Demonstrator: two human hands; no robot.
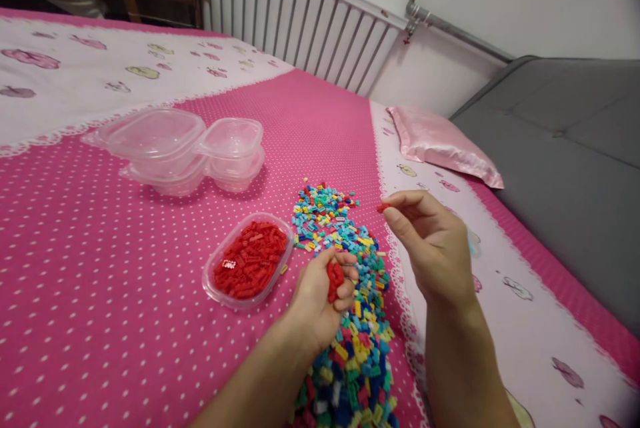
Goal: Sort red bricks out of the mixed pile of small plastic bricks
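Note:
A long heap of small mixed-colour bricks (345, 321) lies on the pink dotted bedspread (100, 295). My left hand (320, 295) rests at the heap's left edge, fingers curled round several red bricks (334, 279). My right hand (430, 241) hovers above the heap's right side and pinches one small red brick (383, 207) between thumb and forefinger. To the left of my left hand lies a clear oval container (249, 260) filled with red bricks.
Stacked clear plastic containers (185, 148) stand farther back on the bed. A pink satin pillow (440, 145) lies by the wall, a grey padded headboard (565, 148) at the right. A white radiator (300, 21) runs behind the bed.

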